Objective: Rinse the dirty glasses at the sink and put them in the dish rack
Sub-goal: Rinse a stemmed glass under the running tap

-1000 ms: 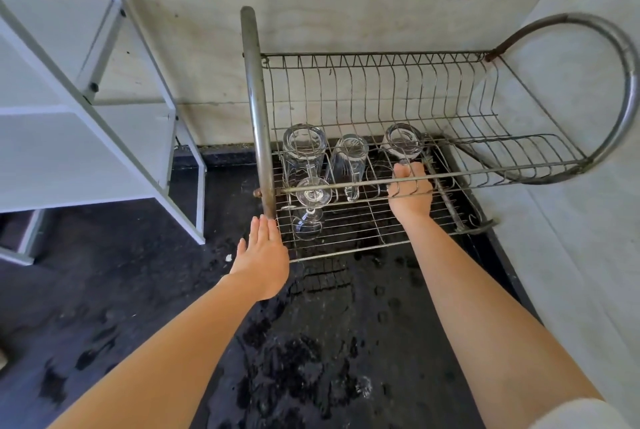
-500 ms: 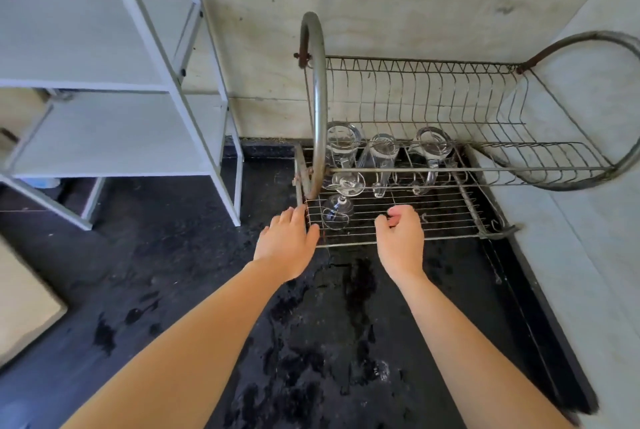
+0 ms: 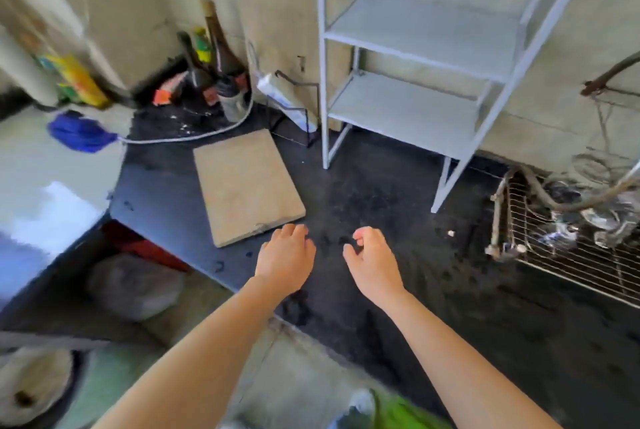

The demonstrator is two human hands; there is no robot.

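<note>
Item 1. Left hand (image 3: pixel 285 260): held over the front edge of the bench (image 3: pixel 381 193), back of the hand up. Its fingers (image 3: pixel 294 231) are loosely curled and hold nothing.

Item 2. Right hand (image 3: pixel 372 264): just beside the left hand and apart from it, over the same dark, wet-spotted bench. Its fingers (image 3: pixel 363 232) are loosely curled, the thumb lies near the forefinger, and nothing is held.

Item 3. Dish rack (image 3: pixel 571 265): metal wire, at the far right on the bench, well apart from both hands and cut off by the frame edge.

Item 4. Glasses (image 3: pixel 604 220): clear glassware inside the dish rack, on its lower wire grid. They are blurred, so number and posture cannot be told.

Item 5. Board (image 3: pixel 246 186): pale, rectangular, flat on the bench, just beyond the left hand.

Item 6. Shelf unit (image 3: pixel 415 82): white frame with 2 shelves visible, standing on the bench between the board and the dish rack.

Item 7. Bottles (image 3: pixel 214 57): dark, upright, grouped in the far corner against the wall.

Item 8. Cable (image 3: pixel 194 137): white, running along the bench behind the board.
</note>
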